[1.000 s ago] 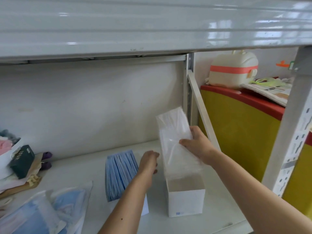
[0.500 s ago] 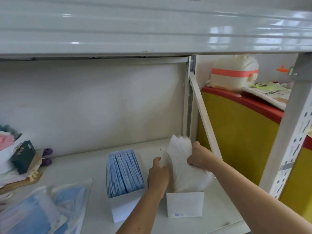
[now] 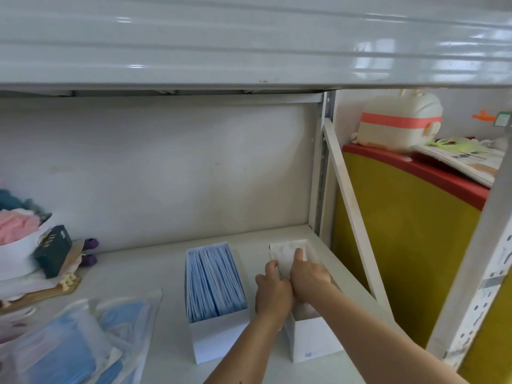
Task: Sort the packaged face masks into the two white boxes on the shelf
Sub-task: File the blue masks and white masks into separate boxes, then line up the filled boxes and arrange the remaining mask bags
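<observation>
Now both hands sit on the right box [image 3: 315, 342]. Right hand [image 3: 309, 275] fingers [image 3: 297, 253] lie straight, pressing the white packaged masks [image 3: 285, 254] down inside it; left hand [image 3: 273, 292] curls over the box's near-left wall. Just left of the fingers, the left box [image 3: 221, 339] is full of blue masks [image 3: 213, 284]. Further left, loose mask packs [image 3: 69, 342] lie on the shelf [image 3: 155, 270]. Risk: hard pressing may buckle the thin wall or tip the box.

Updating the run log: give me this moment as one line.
right hand: pressing white masks into right box | left hand: on that box's left wall | left box: blue masks | loose bags: unsorted
</observation>
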Demonstrator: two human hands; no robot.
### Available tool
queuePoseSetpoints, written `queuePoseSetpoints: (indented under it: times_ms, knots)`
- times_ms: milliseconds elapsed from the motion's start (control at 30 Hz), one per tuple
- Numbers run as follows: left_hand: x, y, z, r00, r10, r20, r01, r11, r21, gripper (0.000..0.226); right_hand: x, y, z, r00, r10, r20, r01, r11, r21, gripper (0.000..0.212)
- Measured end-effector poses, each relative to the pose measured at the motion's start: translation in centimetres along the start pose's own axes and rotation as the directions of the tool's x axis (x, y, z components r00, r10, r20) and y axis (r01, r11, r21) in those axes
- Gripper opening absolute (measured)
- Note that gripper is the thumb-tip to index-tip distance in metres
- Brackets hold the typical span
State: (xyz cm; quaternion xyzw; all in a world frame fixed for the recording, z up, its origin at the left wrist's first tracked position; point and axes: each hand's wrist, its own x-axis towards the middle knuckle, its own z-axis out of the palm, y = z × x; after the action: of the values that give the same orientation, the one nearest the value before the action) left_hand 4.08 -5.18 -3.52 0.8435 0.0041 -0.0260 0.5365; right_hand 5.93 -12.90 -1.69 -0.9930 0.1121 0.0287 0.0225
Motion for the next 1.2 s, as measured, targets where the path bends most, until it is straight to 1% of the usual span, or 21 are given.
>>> queuePoseSetpoints:
  times_ms: [67,133,167,233,300,367,400,433,467,500,533,600,667,700,767,867,900,967,1033,1133,1200]
  knots:
    - [0.0,0.1,0.0,1.0,-0.013,0.003,0.013,1.0,0.008,0.042,0.3,0.1,0.0,0.999,0.025,0.048,-0.027,0.999,0.042,0.083]
    - [0.0,0.3,0.0,1.0,-0.016,0.012,0.016,1.0,0.007,0.044,0.3,0.5,-0.7,0.993,0.021,0.117,-0.038,0.988,0.148,0.086]
    - [-0.2,0.5,-0.3,1.0,-0.003,0.014,0.003,1.0,-0.005,0.045,0.2,0.8,-1.3,0.991,0.0,0.132,-0.025,0.981,0.193,0.082]
    - [-0.5,1.1,-1.5,0.997,0.08,-0.023,-0.081,0.996,-0.033,0.046,-0.2,2.0,-2.4,0.995,-0.051,0.086,0.026,0.962,0.273,0.07]
    - [-0.9,1.5,-3.9,0.975,0.169,-0.143,-0.17,0.985,0.006,0.044,-0.7,3.8,-3.2,0.999,-0.036,-0.027,0.043,0.942,0.333,0.066]
    - [-0.8,1.3,-7.4,0.917,0.2,-0.345,-0.177,0.979,0.096,0.037,-1.3,5.6,-3.4,0.994,0.032,-0.102,0.012,0.914,0.405,0.063]
    - [-0.5,0.7,-9.5,0.887,0.178,-0.426,-0.137,0.983,0.125,0.034,-1.6,6.4,-3.3,0.995,0.054,-0.08,-0.012,0.894,0.449,0.061]
    - [-0.1,-0.2,-11.4,0.871,0.134,-0.473,-0.074,0.987,0.143,0.034,-2.0,6.9,-3.1,0.998,0.056,-0.019,-0.04,0.88,0.474,0.057]
    - [0.1,-1.0,-13.2,0.869,0.075,-0.489,0.004,0.987,0.159,0.036,-2.4,7.2,-2.8,0.999,0.029,0.041,-0.045,0.892,0.45,0.053]
    - [0.1,-1.8,-14.5,0.875,0.009,-0.484,0.087,0.98,0.176,0.038,-2.7,7.2,-2.3,0.994,0.013,0.111,-0.059,0.903,0.425,0.049]
    - [0.0,-2.5,-15.2,0.884,-0.055,-0.464,0.158,0.969,0.187,0.04,-2.7,7.3,-1.8,0.992,0.008,0.126,-0.058,0.915,0.4,0.048]
    - [-0.5,-3.3,-15.2,0.906,-0.149,-0.396,0.223,0.963,0.149,0.036,-2.5,7.3,-1.2,0.989,0.061,0.133,-0.117,0.875,0.469,0.049]
    - [-0.8,-3.7,-14.1,0.934,-0.173,-0.311,0.206,0.976,0.076,0.026,-2.1,7.1,-1.0,0.989,0.117,0.092,-0.146,0.881,0.45,0.049]
    - [-0.8,-4.1,-13.5,0.945,-0.162,-0.283,0.181,0.982,0.045,0.025,-2.1,6.9,-0.9,0.987,0.14,0.078,-0.161,0.881,0.444,0.049]
    - [-0.5,-4.8,-12.4,0.956,-0.134,-0.26,0.148,0.988,0.035,0.029,-1.8,6.7,-0.6,0.984,0.16,0.072,-0.176,0.885,0.43,0.047]
    - [-0.1,-4.9,-11.2,0.968,-0.099,-0.228,0.109,0.994,0.029,0.033,-1.2,6.3,-0.4,0.983,0.18,0.029,-0.179,0.923,0.342,0.045]
    - [-0.4,-4.6,-10.8,0.974,-0.091,-0.208,0.097,0.995,0.015,0.033,-1.0,6.3,-0.4,0.981,0.191,0.022,-0.185,0.91,0.371,0.045]
    - [-0.7,-4.0,-10.7,0.979,-0.084,-0.186,0.088,0.996,0.011,0.031,-0.9,5.7,-0.8,0.987,0.163,0.005,-0.154,0.915,0.372,0.041]
    - [-1.0,-3.6,-11.3,0.977,-0.091,-0.192,0.102,0.994,0.047,0.031,-1.2,4.3,-1.5,0.982,0.146,-0.119,-0.091,0.92,0.382,0.036]
    - [-1.6,-3.4,-14.2,0.962,-0.102,-0.252,0.129,0.987,0.092,0.048,-2.2,0.0,-2.7,0.962,0.106,-0.251,0.008,0.91,0.414,0.041]
    - [-2.0,-3.7,-17.1,0.941,-0.098,-0.324,0.14,0.984,0.11,0.049,-3.3,-4.0,-3.5,0.95,-0.002,-0.311,0.133,0.906,0.401,0.041]
